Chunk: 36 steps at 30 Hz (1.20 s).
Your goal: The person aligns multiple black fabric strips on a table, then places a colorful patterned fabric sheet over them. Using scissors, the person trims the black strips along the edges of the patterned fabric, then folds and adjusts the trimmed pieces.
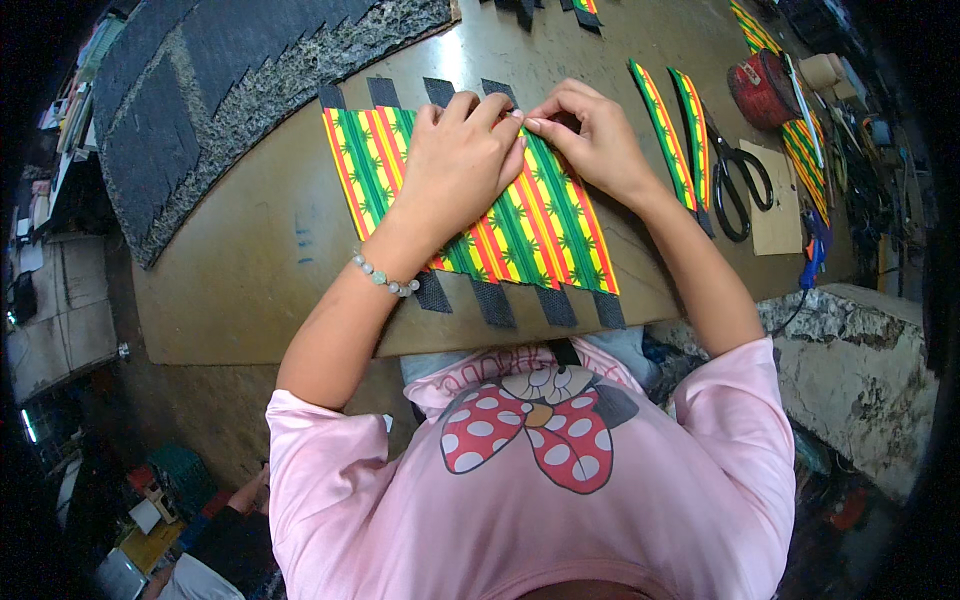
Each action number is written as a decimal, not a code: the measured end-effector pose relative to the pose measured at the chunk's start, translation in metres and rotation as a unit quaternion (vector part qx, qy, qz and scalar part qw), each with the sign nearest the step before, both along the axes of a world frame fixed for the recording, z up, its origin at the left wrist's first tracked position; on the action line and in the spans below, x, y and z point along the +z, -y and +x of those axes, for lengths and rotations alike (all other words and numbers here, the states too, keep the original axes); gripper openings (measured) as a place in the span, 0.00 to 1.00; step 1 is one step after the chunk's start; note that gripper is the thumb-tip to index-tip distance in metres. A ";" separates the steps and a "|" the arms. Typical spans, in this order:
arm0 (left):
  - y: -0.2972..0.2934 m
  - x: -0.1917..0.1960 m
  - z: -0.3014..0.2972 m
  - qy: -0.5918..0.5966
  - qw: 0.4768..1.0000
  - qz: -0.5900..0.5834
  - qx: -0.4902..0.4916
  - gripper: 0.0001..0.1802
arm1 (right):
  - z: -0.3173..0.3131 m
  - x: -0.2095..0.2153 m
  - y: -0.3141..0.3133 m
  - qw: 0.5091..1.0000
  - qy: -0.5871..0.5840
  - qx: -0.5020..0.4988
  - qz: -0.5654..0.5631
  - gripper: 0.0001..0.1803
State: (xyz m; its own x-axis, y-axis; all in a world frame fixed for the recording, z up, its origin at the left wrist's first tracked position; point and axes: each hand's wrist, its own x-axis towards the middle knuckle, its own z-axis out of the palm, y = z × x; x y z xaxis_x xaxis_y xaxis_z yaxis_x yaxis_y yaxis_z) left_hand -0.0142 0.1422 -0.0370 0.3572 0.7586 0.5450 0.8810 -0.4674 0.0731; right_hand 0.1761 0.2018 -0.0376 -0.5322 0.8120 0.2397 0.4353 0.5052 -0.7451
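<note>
A striped fabric panel (515,235) in green, yellow and red with a leaf pattern lies on the table in front of me. Short black webbing strips (497,305) stick out past its near and far edges. My left hand (462,160) rests over the panel's far part, its fingers curled and its fingertips pinched at the far edge. Close beside it, my right hand (590,135) pinches the same edge between thumb and forefinger. Their fingertips nearly meet, and the exact spot they grip is partly hidden.
Two narrow striped strips (664,135) lie to the right, beside black scissors (740,190) and a piece of tan card (775,205). Farther right stand a red round container (760,90) and a blue-handled tool (812,265). Black sheets cover a rough slab (235,80) at far left.
</note>
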 end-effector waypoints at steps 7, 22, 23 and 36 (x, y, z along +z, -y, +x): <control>0.002 0.001 0.002 -0.003 1.000 0.020 0.005 0.09 | 0.008 0.020 0.009 0.992 -0.050 0.109 0.023 0.10; 0.028 0.000 0.012 -0.052 0.990 -0.122 0.054 0.39 | 0.049 0.086 0.076 0.966 -0.031 0.232 -0.106 0.14; 0.028 -0.001 0.011 -0.057 0.989 -0.121 0.057 0.40 | 0.059 0.091 0.083 0.945 -0.094 0.291 -0.113 0.12; 0.047 0.008 0.023 0.037 0.987 -0.135 -0.079 0.30 | 0.042 0.033 0.061 0.983 0.082 -0.003 -0.166 0.21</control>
State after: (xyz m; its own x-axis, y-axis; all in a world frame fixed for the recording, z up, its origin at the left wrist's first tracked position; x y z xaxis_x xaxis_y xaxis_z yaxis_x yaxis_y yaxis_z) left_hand 0.0085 0.0951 -0.0294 0.4493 0.8176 0.3601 0.7866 -0.5532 0.2744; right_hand 0.2178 0.1409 -0.0049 -0.5365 0.8342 -0.1275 0.5663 0.2439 -0.7873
